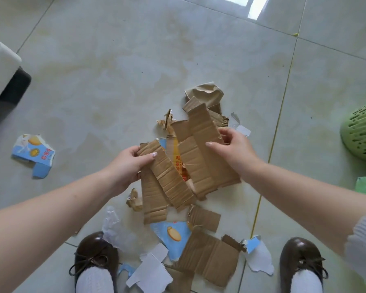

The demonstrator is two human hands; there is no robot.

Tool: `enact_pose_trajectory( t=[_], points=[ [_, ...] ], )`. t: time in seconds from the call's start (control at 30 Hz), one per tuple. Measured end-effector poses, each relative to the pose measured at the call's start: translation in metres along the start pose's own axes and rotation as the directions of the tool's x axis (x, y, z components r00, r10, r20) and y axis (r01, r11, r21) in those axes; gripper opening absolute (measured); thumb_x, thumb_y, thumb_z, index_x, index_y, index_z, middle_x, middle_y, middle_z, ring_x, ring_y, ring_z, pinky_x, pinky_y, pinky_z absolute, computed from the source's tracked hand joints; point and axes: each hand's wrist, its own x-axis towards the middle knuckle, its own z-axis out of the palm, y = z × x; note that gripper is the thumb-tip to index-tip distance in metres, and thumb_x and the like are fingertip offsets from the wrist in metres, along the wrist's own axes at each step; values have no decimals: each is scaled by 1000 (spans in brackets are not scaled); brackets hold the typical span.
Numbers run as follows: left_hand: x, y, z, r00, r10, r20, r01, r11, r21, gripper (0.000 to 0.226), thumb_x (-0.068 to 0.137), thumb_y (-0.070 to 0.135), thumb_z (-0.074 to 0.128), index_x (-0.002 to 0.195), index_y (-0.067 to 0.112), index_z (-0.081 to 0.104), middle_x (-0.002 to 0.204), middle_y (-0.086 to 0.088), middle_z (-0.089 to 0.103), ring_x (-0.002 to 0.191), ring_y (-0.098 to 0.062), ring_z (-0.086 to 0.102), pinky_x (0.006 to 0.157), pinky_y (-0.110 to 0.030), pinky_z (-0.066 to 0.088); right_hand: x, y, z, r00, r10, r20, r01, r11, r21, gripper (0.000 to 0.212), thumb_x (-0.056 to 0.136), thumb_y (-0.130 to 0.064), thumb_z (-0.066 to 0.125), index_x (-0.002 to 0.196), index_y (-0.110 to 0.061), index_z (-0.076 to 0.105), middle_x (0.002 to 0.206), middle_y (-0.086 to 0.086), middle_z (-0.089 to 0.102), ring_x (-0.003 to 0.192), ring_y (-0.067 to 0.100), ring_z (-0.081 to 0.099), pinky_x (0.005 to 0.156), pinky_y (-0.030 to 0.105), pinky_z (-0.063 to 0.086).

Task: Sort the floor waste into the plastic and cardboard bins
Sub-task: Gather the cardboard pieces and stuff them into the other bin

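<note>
My left hand (131, 163) pinches two corrugated cardboard strips (167, 178); my right hand (230, 149) grasps a longer strip (207, 144) above the floor (135, 60); the loosely fanned stack may slip; the green basket (361, 134) sits far right.

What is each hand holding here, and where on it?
Left hand grips brown corrugated cardboard strips at their upper ends; right hand grips a longer brown cardboard strip along its right edge.

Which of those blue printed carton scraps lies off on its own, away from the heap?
The blue scrap far left, beyond the left hand. It lies alone on bare tile, while the other blue pieces sit among the cardboard strips and near the shoes.
</note>
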Motion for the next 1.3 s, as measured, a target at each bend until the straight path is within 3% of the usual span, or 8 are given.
enact_pose_trajectory(
  t=[0.1,0.33,0.47,0.57,0.73,0.83,1.03,1.3],
  points=[
    [3,6,7,1000,4,11,-5,1000,19,24,86,17,62,110,12,60,97,-2,67,82,-11,64,61,-21,51,6,-1,-28,996,67,54,-74,988,134,8,81,-20,70,89,-18,70,91,2,73,84,17,70,83,39,56],
    [16,11,31,998,12,-59,-5,992,125,16,84,19,65,99,17,61,104,-8,66,93,-21,63,85,-38,52,31,-3,-26,965,251,-71,-222,933,283,20,81,-34,69,91,-18,64,92,4,70,81,21,68,65,40,57],
    [22,11,45,990,82,-115,-57,977,204,12,82,20,68,91,22,61,101,-4,67,95,-21,63,78,-32,51,43,-3,-6,967,203,-155,-175,968,180,27,79,-30,70,101,-17,64,101,7,69,91,26,66,86,46,54],
    [25,10,49,979,131,-157,-85,959,269,17,81,21,68,97,21,61,100,-3,67,93,-18,63,84,-35,52,48,-4,0,970,154,-187,-132,983,128,33,80,-27,69,110,-13,62,102,6,69,92,25,66,87,44,54],
    [21,9,46,956,223,-190,-157,938,310,16,81,23,68,95,24,60,91,7,65,85,-8,61,68,-24,49,46,-9,-10,974,140,-180,-97,969,229,42,81,-22,68,118,-14,51,111,8,64,98,23,64,89,46,52],
    [14,17,37,915,317,-249,-230,917,325,16,80,23,68,94,25,59,90,10,64,83,-4,60,68,-25,47,40,-13,-30,975,145,-169,-77,931,356,43,82,-15,68,122,-11,50,110,8,65,98,23,64,89,46,52],
    [-17,60,25,800,473,-369,-409,880,240,39,77,24,73,108,22,50,94,6,65,85,-4,63,59,-18,50,16,-33,-76,993,93,-77,-31,812,582,10,83,-5,65,91,-11,63,96,10,70,89,22,69,81,45,56],
    [-66,185,92,709,644,-287,-632,761,146,7,80,20,70,76,23,66,84,3,69,84,-17,65,80,-35,51,-30,-65,-135,988,-20,-155,127,681,721,10,92,-9,52,97,-8,61,97,13,69,87,24,69,81,46,55]
  ],
)
